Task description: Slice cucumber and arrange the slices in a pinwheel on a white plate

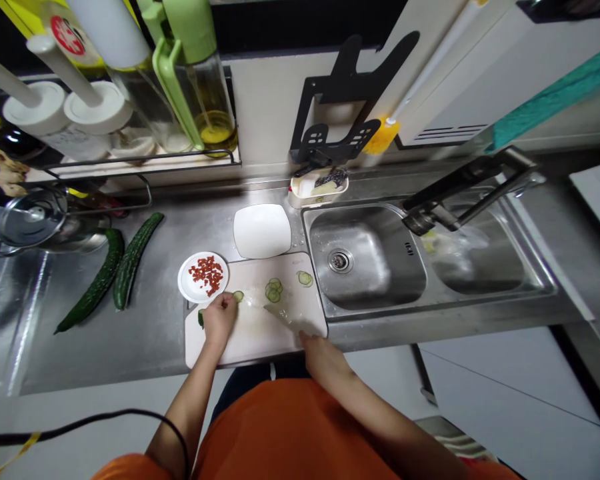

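On the pale cutting board (253, 340), my left hand (219, 317) is curled over a piece of cucumber (201, 319), whose dark green end shows at its left side. Close to my left fingertips lies a cut slice (238, 296). My right hand (325, 357) grips a knife at the board's front right edge; its blade (286, 318) points left and away, apart from the cucumber piece. A cluster of thin cucumber slices (274, 290) sits mid-board, and a few more slices (305, 279) lie near the right edge.
A white plate of chopped red bits (206, 273) overlaps the board's back left corner. Behind the board is a white square dish (262, 231). Two whole cucumbers (135, 261) lie left. The steel sink (375, 260) with a faucet (460, 193) adjoins right; bottles and jars stand on a rack (145, 160).
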A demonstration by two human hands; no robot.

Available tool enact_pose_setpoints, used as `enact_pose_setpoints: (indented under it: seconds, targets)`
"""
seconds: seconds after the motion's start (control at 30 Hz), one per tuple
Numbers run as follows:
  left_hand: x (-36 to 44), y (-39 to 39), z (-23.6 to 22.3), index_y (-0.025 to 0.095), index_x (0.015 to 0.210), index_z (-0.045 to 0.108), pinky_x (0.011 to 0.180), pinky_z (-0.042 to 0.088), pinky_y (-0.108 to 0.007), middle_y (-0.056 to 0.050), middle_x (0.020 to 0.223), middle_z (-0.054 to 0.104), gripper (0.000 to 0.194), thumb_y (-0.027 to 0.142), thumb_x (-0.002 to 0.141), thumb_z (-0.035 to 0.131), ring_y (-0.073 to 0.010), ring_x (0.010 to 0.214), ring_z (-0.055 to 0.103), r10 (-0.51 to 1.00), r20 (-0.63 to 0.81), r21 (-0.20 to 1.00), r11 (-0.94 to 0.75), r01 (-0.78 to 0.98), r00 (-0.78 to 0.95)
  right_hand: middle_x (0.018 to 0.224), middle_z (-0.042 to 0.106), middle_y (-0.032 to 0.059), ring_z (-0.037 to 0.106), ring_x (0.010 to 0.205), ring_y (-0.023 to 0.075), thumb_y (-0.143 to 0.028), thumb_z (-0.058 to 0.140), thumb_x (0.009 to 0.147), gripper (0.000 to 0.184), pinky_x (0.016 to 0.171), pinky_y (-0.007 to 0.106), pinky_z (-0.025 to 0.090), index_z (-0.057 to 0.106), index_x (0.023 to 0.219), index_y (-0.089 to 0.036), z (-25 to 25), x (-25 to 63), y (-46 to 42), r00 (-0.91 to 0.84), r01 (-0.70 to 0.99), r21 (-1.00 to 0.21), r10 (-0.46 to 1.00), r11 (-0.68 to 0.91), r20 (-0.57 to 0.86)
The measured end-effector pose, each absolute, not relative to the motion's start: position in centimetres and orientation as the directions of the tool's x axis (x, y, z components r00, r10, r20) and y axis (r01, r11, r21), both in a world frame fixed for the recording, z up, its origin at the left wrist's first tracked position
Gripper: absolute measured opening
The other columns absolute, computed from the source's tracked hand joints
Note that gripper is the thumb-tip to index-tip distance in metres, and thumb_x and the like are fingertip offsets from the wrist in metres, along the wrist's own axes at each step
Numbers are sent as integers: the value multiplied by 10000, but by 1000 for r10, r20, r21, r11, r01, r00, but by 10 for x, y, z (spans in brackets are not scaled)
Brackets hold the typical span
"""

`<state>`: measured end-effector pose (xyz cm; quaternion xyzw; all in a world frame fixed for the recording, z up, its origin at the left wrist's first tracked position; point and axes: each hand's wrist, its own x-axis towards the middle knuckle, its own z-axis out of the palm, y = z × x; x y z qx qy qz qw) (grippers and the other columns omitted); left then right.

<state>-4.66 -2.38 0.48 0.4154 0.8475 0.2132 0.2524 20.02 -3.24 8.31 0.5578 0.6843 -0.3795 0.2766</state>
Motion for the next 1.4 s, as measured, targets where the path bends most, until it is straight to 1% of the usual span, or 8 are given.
enact_pose_setpoints:
  seconds: [0.13, 0.27, 0.43, 0.63, 0.8, 0.93, 1.07, 1.4]
  targets:
    - [-46, -23, 3, 210, 753, 678, 661, 384, -246, -7, 653, 665, 214, 340, 796, 513, -150, 611, 583, 815, -237, 510, 568, 646, -529, 966, 680, 125, 658, 902, 235, 41, 302, 776, 505, 679, 286, 467, 564, 1156, -166, 84, 200, -32, -224, 974, -210, 552, 90, -803]
    - [-47, -25, -1, 214, 836, 667, 659, 382, -251, -17, 707, 676, 181, 326, 802, 529, -159, 640, 596, 831, -210, 478, 546, 688, -515, 954, 686, 126, 664, 891, 244, 42, 307, 785, 487, 645, 277, 462, 565, 1142, -166, 81, 201, -32, -234, 971, -216, 565, 98, -791]
    - [-43, -23, 0, 205, 937, 645, 667, 398, -254, -29, 780, 662, 195, 308, 821, 525, -157, 684, 589, 880, -115, 524, 448, 725, -460, 925, 686, 122, 667, 876, 259, 29, 319, 788, 467, 611, 274, 455, 562, 1131, -174, 76, 202, -35, -239, 970, -222, 572, 100, -785]
    - [-21, 4, 11, 200, 910, 640, 690, 420, -255, -29, 799, 618, 146, 241, 816, 535, -146, 716, 554, 990, -116, 665, 141, 734, -85, 954, 683, 130, 662, 905, 260, 26, 298, 805, 448, 628, 274, 461, 568, 1109, -163, 85, 200, -32, -240, 970, -219, 572, 106, -784]
    - [-2, 26, 10, 209, 907, 644, 716, 425, -249, -31, 866, 599, 152, 172, 783, 564, -141, 772, 554, 964, -230, 685, 64, 726, 133, 950, 685, 138, 667, 896, 258, 10, 289, 826, 441, 638, 276, 474, 577, 1111, -163, 85, 199, -33, -227, 973, -202, 589, 110, -776]
    - [4, 34, 2, 198, 974, 642, 739, 433, -268, -48, 906, 583, 208, 171, 781, 568, -155, 796, 550, 947, -289, 648, 88, 757, 137, 974, 686, 136, 665, 908, 251, 9, 305, 820, 457, 663, 275, 483, 568, 1148, -170, 86, 199, -33, -218, 975, -206, 579, 88, -786]
    - [3, 39, -4, 206, 1031, 632, 782, 435, -279, -52, 929, 566, 258, 156, 796, 540, -161, 830, 548, 946, -278, 639, 53, 768, 166, 992, 679, 146, 659, 923, 259, -10, 295, 837, 439, 676, 289, 490, 575, 1137, -169, 90, 199, -31, -213, 975, -210, 577, 73, -788]
    - [6, 52, -2, 196, 932, 618, 805, 432, -277, -50, 945, 557, 156, 173, 803, 533, -161, 864, 554, 931, -291, 622, 10, 783, 219, 980, 677, 143, 659, 919, 272, -16, 271, 852, 444, 673, 312, 494, 568, 1143, -173, 90, 199, -33, -216, 975, -207, 588, 83, -780]
